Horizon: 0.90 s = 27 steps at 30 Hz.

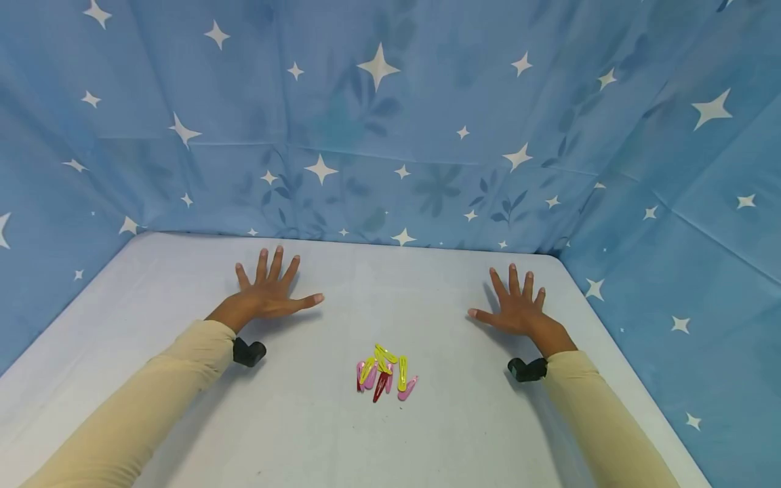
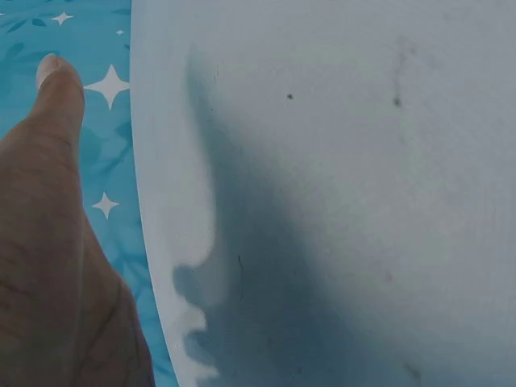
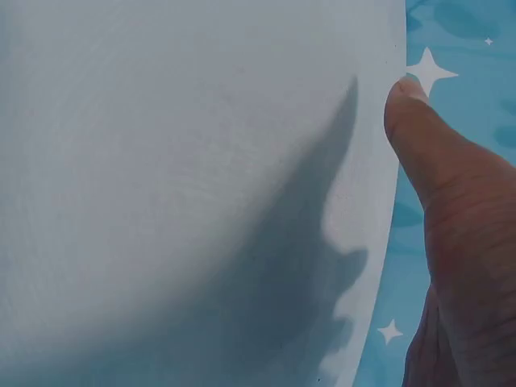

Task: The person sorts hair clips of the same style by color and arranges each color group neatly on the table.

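Snap hair clips in yellow, pink and dark red lie in a loose pile at the middle of the table, among them a yellow hair clip (image 1: 403,374), a dark red hair clip (image 1: 380,387) and a pink hair clip (image 1: 407,388). Some overlap and partly hide each other. Up and left of the pile, my left hand (image 1: 266,295) is spread with straight fingers, holding nothing. My right hand (image 1: 517,310) is spread likewise on the other side, also holding nothing. Both cast shadows on the table; each wrist view shows mainly a thumb and that shadow.
A white-covered table (image 1: 317,434) spans the space under both arms. Blue star-patterned curtain (image 1: 342,122) stands along its back and sides. Each wrist carries a small black camera, the left camera (image 1: 249,352) and the right camera (image 1: 527,369).
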Motion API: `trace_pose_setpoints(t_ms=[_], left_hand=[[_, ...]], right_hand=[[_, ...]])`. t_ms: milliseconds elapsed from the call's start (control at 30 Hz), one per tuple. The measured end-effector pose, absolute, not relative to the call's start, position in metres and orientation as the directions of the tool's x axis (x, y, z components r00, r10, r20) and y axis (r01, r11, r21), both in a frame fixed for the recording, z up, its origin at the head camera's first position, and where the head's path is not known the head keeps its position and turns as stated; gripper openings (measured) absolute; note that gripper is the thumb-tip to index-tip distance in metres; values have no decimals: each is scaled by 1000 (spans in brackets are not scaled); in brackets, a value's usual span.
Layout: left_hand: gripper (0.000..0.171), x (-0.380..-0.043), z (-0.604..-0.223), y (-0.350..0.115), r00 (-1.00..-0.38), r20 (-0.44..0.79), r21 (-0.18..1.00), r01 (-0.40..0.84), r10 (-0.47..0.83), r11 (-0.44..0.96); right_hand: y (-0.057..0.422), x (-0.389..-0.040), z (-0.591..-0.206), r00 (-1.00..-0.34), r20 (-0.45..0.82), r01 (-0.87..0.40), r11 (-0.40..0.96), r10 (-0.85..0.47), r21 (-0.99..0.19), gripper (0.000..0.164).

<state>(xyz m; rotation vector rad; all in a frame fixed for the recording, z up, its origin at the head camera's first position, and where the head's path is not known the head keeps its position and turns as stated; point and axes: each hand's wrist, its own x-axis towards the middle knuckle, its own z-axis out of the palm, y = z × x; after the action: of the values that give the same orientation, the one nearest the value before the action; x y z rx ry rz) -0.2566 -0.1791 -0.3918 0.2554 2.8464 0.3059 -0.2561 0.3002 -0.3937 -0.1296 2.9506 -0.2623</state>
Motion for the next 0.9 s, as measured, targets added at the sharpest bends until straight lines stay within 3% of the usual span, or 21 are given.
trace_pose_setpoints(t_ms=[167, 267, 400, 533, 733, 900], left_hand=[[114, -257, -397, -177, -953, -206, 260, 165, 222, 951], [116, -257, -400, -171, -954, -172, 296, 187, 245, 937], [114, -253, -400, -158, -951, -92, 363, 244, 295, 899], [95, -247, -396, -144, -933, 2, 414, 328, 360, 849], [55, -236, -391, -125, -872, 117, 539, 458, 476, 707], [40, -227, -394, -111, -829, 120, 653, 481, 546, 586]], right_hand=[[301, -256, -395, -981, -131, -116, 972, -145, -206, 100], [300, -256, -397, -980, -77, -159, 960, -181, -231, 85], [294, -253, -395, -978, 3, -195, 914, -207, -357, 62], [280, -244, -392, -977, 71, -209, 847, -201, -489, 46], [254, -228, -395, -962, 153, -273, 778, -226, -565, 35], [235, -218, -398, -945, 162, -323, 726, -285, -607, 33]])
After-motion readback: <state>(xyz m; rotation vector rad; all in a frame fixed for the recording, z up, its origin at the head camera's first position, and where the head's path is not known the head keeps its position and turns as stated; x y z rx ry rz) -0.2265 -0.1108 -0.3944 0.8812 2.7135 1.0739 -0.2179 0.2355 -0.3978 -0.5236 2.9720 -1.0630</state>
